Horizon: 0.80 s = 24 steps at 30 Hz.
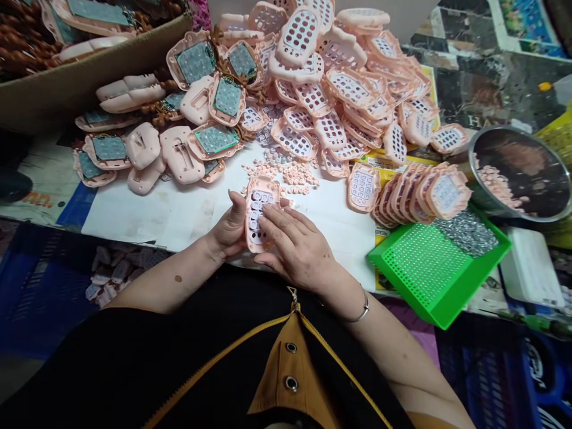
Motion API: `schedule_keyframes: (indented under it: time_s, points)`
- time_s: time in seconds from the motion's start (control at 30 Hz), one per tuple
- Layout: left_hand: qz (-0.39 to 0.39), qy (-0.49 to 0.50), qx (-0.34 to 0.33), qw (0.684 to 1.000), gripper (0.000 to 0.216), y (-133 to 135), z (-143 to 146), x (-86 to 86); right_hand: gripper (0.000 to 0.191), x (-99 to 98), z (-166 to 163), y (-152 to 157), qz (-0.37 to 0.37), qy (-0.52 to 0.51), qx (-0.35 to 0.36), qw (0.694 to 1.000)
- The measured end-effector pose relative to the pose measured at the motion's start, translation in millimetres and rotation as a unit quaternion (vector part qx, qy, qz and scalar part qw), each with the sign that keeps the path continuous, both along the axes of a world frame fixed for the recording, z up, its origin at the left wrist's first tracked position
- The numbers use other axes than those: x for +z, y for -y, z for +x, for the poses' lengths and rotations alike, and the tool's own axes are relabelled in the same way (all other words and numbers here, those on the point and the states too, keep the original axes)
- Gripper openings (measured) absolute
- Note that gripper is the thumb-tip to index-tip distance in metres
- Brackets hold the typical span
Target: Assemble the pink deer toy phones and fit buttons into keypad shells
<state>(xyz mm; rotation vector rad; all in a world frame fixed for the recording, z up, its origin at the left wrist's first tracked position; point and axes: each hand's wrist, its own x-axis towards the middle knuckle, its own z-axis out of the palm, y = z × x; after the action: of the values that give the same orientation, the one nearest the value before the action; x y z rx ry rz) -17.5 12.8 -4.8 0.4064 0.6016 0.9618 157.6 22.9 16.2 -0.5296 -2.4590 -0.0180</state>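
Note:
A pink toy-phone front shell (pixel 258 208) with rows of key holes stands tilted at the near table edge. My left hand (pixel 232 226) grips its left side, fingers wrapped round it. My right hand (pixel 295 244) lies over its lower right part, fingertips pressing on the key holes. Small pink key buttons (pixel 290 174) lie scattered on the white sheet just beyond the shell.
A big heap of pink shells (pixel 339 77) fills the far table. Shells with green circuit pads (pixel 214 113) lie to the left, beside a cardboard box (pixel 89 77). A stacked row of shells (pixel 420 193), a green tray (pixel 429 268) and a metal bowl (pixel 521 176) sit right.

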Motion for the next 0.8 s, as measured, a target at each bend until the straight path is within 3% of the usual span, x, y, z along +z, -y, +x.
schedule_keyframes:
  time_s: [0.13,0.23,0.43,0.57,0.67,0.8]
  points:
    - [-0.009,0.018,0.0,1.0,0.108,0.4,-1.1,1.8,0.049,-2.3,2.5,-2.9,-0.035,-0.03,0.045,0.998]
    - [-0.018,0.035,0.01,0.999,0.106,0.5,1.2,5.1,0.047,-4.9,1.3,-1.7,-0.046,-0.045,0.03,0.997]
    - [-0.093,0.025,-0.009,0.995,0.105,7.6,4.7,7.5,0.083,-13.3,-10.5,12.4,-0.042,0.049,0.02,0.998]
    - [-0.081,-0.038,0.115,0.989,0.105,11.8,-5.9,10.4,0.071,-8.7,-7.7,-2.7,-0.066,0.009,0.022,0.997]
    - [-0.069,-0.08,0.219,0.97,0.098,9.2,-18.9,15.1,0.048,-3.2,-12.9,-37.8,-0.118,-0.011,-0.071,0.99]
    - [-0.077,-0.095,0.276,0.953,0.085,3.3,-29.8,17.9,0.034,-8.4,-50.6,-89.9,-0.186,0.089,-0.143,0.968]
